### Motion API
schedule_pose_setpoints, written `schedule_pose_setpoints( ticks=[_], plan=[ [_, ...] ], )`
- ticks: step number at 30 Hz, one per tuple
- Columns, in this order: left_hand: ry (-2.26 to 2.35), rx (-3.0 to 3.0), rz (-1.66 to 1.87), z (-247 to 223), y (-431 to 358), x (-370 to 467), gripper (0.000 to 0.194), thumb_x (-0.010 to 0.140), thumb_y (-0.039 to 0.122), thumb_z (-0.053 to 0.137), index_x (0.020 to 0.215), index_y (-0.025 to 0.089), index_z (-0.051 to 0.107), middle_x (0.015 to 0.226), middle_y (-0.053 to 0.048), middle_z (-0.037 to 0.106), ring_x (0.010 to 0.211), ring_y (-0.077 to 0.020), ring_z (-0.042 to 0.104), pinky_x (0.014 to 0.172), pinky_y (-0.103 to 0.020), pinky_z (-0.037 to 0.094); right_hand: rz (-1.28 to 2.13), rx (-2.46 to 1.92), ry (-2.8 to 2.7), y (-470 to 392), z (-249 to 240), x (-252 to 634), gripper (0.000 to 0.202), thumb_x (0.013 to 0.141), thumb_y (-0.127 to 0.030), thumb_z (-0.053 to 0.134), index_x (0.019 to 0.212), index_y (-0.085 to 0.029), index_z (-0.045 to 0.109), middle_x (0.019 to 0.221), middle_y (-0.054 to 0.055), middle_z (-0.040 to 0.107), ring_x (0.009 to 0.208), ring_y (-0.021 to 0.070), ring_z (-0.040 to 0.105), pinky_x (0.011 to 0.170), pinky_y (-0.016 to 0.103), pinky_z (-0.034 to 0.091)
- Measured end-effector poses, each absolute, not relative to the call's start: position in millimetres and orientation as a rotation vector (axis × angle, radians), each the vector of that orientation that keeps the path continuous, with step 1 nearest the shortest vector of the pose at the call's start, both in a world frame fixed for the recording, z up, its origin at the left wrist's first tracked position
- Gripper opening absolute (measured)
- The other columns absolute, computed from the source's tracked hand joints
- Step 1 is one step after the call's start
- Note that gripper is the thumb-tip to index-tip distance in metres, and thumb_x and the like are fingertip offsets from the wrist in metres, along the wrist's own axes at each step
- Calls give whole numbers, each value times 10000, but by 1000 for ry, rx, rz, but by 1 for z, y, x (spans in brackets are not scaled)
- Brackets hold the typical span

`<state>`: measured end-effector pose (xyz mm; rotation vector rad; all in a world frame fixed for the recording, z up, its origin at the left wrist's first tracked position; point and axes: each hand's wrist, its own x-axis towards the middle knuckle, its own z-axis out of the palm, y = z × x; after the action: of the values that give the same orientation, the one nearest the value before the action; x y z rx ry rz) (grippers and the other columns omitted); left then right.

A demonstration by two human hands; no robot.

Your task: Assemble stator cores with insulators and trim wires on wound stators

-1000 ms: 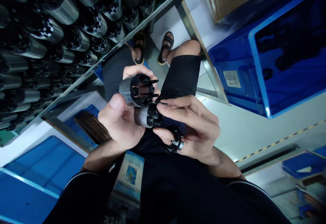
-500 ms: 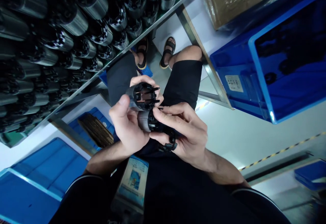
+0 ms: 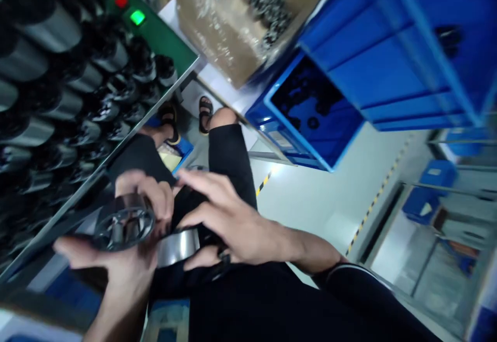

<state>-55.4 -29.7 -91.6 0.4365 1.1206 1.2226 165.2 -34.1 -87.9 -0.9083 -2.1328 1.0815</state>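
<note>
My left hand (image 3: 130, 248) is wrapped round a metal motor housing (image 3: 126, 223) with a dark rim and open end facing me. A second shiny metal cylinder (image 3: 178, 248) lies between my hands, next to my left palm. My right hand (image 3: 229, 217) reaches over this second cylinder, fingers bent and thumb below it. By the right thumb is a small black plastic part (image 3: 223, 259), partly hidden in the palm. Motion blurs both hands, so their exact contact with the second cylinder is unclear.
Rows of metal motor housings (image 3: 58, 103) stand on the bench at left, beside a green panel (image 3: 166, 41) with lit buttons. A cardboard box (image 3: 217, 36) with plastic film and small metal parts sits ahead. Blue bins (image 3: 349, 72) stand at right, one with black parts inside.
The view has swung to the right, and both hands appear further left and lower. My right hand has drawn back from the left one, its fingers more spread. The housings have tilted apart.
</note>
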Motion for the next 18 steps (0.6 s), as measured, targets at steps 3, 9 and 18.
schedule_pose_setpoints(
  ticks=[3,9,18],
  plan=[
    [1127,180,1001,-91,-31,-44,836,594,952,1063,863,271,660,824,-29,633,669,-187,518,423,-294,445,1063,-1014,-2409,-28,-79,162,508,1197,-552,802,1481,-137,729,1966,325,417,1904,396,328,1511,584,442],
    [1305,-252,649,-115,-47,-8,411,985,604,792,1127,219,769,1002,-51,750,705,-207,689,484,-291,609,1154,-1457,-2319,2,-32,234,259,1271,-373,631,1368,-219,816,1279,79,898,1101,230,849,985,347,677],
    [1303,-442,682,-131,-25,-24,269,1175,348,521,1086,172,703,836,0,597,633,-116,625,595,-202,678,-127,-2179,-1885,170,60,449,490,933,-50,878,1402,-195,874,1368,138,880,1025,283,814,1155,496,644]
  ],
)
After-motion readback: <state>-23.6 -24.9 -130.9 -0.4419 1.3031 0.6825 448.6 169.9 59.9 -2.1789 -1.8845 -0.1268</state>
